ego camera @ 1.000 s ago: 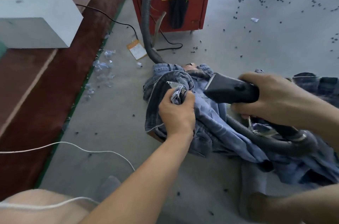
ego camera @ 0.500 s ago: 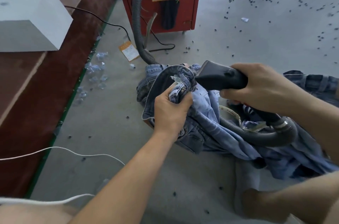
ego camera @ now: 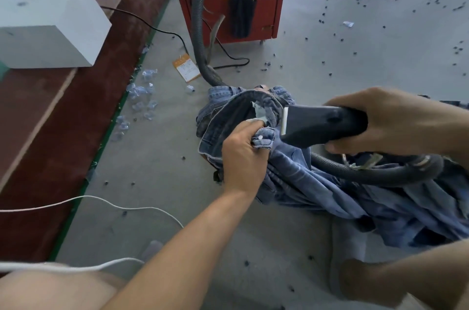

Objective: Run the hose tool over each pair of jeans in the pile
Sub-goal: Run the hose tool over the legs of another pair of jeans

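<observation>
Your left hand point(ego camera: 243, 157) grip is bunching the waistband of the blue denim jeans point(ego camera: 291, 177), prob to hold it taut w/ the inside facing the nozzle. Right hand point(ego camera: 390, 121) is wrapped round the black plastic hose tool point(ego camera: 322, 124), mouth right at that fold, corrugated hose point(ego camera: 375, 172) trailing over the pile.

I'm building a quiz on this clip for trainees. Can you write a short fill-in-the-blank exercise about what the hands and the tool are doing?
1. The left hand grips the bunched waistband of the ____.
2. The right hand holds the black ____ of the hose tool.
3. The ribbed hose runs back to a ____ cabinet.
4. A white ____ sits on the left.

Missing words: jeans; nozzle; red; box
</observation>
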The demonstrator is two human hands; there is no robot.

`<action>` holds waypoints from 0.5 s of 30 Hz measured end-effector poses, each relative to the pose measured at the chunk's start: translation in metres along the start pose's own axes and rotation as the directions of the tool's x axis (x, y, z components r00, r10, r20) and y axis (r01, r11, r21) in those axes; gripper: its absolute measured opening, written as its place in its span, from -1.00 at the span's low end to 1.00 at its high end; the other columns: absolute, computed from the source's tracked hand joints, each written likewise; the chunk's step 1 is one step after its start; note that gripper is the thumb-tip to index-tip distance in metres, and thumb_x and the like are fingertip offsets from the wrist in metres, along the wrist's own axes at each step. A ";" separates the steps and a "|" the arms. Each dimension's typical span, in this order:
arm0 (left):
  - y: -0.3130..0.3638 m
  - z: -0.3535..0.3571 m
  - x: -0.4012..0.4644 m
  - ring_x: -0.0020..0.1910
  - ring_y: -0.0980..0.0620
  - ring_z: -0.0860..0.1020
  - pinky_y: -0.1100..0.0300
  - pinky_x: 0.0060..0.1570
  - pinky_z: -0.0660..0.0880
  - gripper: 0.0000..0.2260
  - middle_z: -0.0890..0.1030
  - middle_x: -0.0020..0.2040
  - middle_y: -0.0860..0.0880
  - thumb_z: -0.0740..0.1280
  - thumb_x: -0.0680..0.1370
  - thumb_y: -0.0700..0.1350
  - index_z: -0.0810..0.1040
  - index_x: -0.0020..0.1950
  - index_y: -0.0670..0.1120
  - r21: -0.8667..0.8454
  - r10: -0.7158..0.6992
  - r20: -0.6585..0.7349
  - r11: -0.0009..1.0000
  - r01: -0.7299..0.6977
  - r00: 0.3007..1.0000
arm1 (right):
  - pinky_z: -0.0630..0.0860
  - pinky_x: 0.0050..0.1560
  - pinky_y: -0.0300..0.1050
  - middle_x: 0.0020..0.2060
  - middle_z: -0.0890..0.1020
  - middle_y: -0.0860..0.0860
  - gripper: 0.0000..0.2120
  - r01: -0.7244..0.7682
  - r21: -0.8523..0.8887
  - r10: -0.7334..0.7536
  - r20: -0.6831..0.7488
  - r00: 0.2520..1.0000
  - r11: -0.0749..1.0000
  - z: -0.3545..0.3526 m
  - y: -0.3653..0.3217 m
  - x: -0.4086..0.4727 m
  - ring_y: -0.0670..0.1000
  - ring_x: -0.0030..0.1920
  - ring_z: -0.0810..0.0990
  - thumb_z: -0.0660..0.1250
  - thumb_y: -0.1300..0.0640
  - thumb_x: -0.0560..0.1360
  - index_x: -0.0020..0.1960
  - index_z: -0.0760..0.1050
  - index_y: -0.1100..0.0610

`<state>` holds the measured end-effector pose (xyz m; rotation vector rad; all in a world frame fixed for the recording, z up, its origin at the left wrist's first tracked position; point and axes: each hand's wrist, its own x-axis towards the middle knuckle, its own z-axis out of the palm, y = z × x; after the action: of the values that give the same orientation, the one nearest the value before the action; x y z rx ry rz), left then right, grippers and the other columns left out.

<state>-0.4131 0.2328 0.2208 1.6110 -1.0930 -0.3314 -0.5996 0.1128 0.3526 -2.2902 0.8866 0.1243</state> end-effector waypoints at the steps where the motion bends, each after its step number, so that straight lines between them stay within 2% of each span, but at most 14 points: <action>1: -0.001 0.001 -0.001 -0.25 0.22 0.41 0.37 -0.13 0.33 -0.76 0.43 -0.27 0.18 0.35 0.48 -0.43 0.48 -0.27 -0.12 0.031 0.019 0.016 0.999 -0.019 1.000 | 0.63 -0.32 -0.16 -0.32 0.68 -0.09 -0.75 0.011 -0.031 -0.010 0.043 0.999 0.999 0.002 -0.002 -0.001 -0.09 -0.41 0.65 0.54 -0.05 0.40 0.05 0.60 -0.16; 3: -0.003 0.002 -0.002 -0.15 0.12 0.53 0.32 -0.06 0.43 -0.87 0.59 -0.15 0.01 0.39 0.46 -0.46 0.64 -0.12 -0.25 0.095 0.062 0.065 0.993 -0.068 0.996 | 0.56 -0.30 -0.25 -0.30 0.67 -0.15 -0.76 0.063 -0.083 -0.056 0.087 0.995 0.995 0.008 -0.005 0.003 -0.15 -0.39 0.62 0.51 -0.05 0.42 0.06 0.59 -0.20; 6: -0.004 0.000 -0.004 -0.02 0.01 0.63 0.23 0.01 0.55 -0.76 0.67 0.00 -0.08 0.45 0.43 -0.47 0.71 0.04 -0.25 0.130 0.132 0.071 0.982 -0.140 0.989 | 0.50 -0.35 -0.35 -0.30 0.67 -0.18 -0.76 0.111 -0.051 -0.105 0.107 0.989 0.992 0.011 -0.010 0.007 -0.17 -0.38 0.63 0.50 -0.05 0.41 0.05 0.59 -0.23; 7: -0.003 -0.001 -0.005 -0.02 0.00 0.63 0.19 0.01 0.57 -0.74 0.68 0.00 -0.07 0.46 0.43 -0.47 0.71 0.05 -0.24 0.132 0.147 0.073 0.979 -0.155 0.986 | 0.52 -0.38 -0.33 -0.31 0.68 -0.16 -0.76 0.105 -0.027 -0.101 0.102 0.990 0.994 0.008 -0.010 0.008 -0.16 -0.40 0.63 0.50 -0.05 0.40 0.04 0.59 -0.25; 9: -0.002 -0.002 -0.004 -0.03 -0.01 0.63 0.14 0.01 0.58 -0.73 0.67 -0.01 -0.06 0.45 0.41 -0.50 0.71 0.03 -0.24 0.164 0.172 0.073 0.970 -0.182 0.982 | 0.62 -0.37 -0.18 -0.33 0.69 -0.13 -0.77 0.068 -0.004 -0.068 0.099 0.993 0.998 -0.002 -0.006 0.006 -0.13 -0.43 0.64 0.52 -0.04 0.41 0.02 0.59 -0.25; 11: -0.002 -0.001 -0.004 -0.05 -0.01 0.62 0.19 0.02 0.57 -0.73 0.66 -0.02 -0.07 0.41 0.42 -0.52 0.70 0.01 -0.25 0.203 0.185 0.072 0.959 -0.196 0.980 | 0.64 -0.35 -0.06 -0.33 0.69 -0.13 -0.76 0.032 -0.057 -0.025 0.115 0.993 0.998 -0.009 0.000 0.004 -0.12 -0.41 0.65 0.53 -0.02 0.42 0.03 0.59 -0.22; 15: -0.004 -0.002 -0.006 -0.10 0.00 0.58 0.33 -0.03 0.46 -0.75 0.63 -0.06 -0.07 0.39 0.42 -0.52 0.68 -0.02 -0.25 0.246 0.178 0.107 0.949 -0.199 0.978 | 0.51 -0.23 -0.18 -0.24 0.63 -0.28 -0.79 0.066 -0.211 -0.037 0.142 0.989 0.975 0.010 -0.006 0.005 -0.23 -0.21 0.59 0.52 -0.04 0.41 -0.01 0.56 -0.23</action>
<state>-0.4129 0.2382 0.2160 1.7124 -1.3892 -0.1350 -0.5906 0.1189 0.3463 -2.4684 0.7737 0.3674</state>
